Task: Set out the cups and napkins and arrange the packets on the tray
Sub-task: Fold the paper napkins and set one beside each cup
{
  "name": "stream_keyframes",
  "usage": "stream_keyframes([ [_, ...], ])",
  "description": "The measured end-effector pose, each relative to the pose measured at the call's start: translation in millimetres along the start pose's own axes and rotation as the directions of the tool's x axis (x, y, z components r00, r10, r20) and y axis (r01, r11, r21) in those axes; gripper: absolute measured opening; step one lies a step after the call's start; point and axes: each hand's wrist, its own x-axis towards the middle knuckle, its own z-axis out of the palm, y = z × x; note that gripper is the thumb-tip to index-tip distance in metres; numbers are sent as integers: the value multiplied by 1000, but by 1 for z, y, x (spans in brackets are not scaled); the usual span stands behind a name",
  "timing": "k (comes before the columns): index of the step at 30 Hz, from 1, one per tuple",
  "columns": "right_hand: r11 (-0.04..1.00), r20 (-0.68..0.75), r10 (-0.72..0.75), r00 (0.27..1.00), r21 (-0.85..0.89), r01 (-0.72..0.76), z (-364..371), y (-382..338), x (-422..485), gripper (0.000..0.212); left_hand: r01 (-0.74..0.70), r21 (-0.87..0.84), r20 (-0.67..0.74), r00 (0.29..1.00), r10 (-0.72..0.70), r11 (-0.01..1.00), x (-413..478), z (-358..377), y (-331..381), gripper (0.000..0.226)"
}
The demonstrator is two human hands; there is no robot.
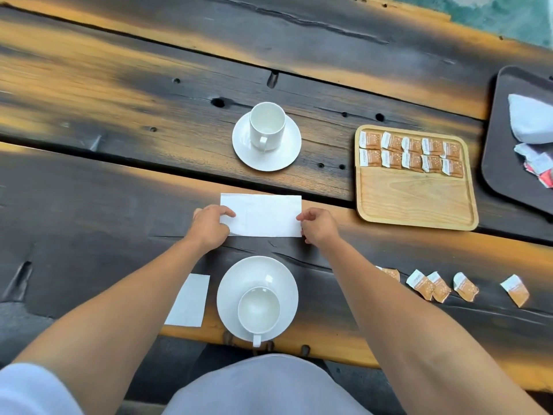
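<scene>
Dark, scorched wooden table (119, 85) with streaks of orange grain fills the view, and the action sits right at its middle. Both hands are on a white napkin (264, 215) that lies flat on the boards between the two place settings. The left hand (209, 227) pinches the napkin's left short edge, thumb on top and fingers curled under. The right hand (318, 226) does the same at the right short edge, thumb and fingertips closed on the paper. The napkin is stretched long-side across between them.

Beyond it stands the far cup (267, 124), white and upright on its saucer (287, 154), handle turned toward the person. Nearer the body is the near cup (258, 310) on the near saucer (257, 274), its handle reaching past the plate's front rim. Just left of that plate, a second napkin (190, 301) lies flat, apart from both hands.

Over to the right, the wooden tray (416, 199) carries ten orange-and-white packets (411, 152) in two neat rows of five along its far side, while its near half shows bare wood. Closer to the table edge, five loose packets (421, 284) lie scattered in a rough line on the boards, one partly hidden behind the right forearm. At the far right, a dark tray (502, 145) holds a white folded bundle (529, 118) and some crumpled wrappers (538, 163).
</scene>
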Motion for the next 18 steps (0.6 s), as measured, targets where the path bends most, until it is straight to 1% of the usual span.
stream_keyframes([
  [3, 999, 13, -22, 1000, -45, 23, -4, -8, -1, 27, 10, 29, 30, 999, -11, 1000, 1, -4, 1, 58],
  [6, 990, 35, -76, 996, -116, 80, -7, -17, 1, 26, -23, 96, 0, 1000, 23, 995, 4, -7, 5, 57],
  [9, 959, 80, -135, 988, -239, 150, -6, -26, 5, 36, -100, 216, -30, 994, 109, 971, 8, -4, 7, 49],
  [11, 921, 96, -175, 980, -336, 198, -3, -30, 10, 45, -144, 303, -1, 988, 152, 942, 9, 2, 5, 46],
  [13, 882, 101, -205, 974, -412, 228, 2, -31, 15, 52, -152, 382, 21, 988, 156, 912, 11, 11, 2, 49],
  [18, 876, 42, -164, 986, -454, 165, 11, -27, 23, 63, -165, 514, 52, 985, 162, 841, 11, 29, -6, 61],
])
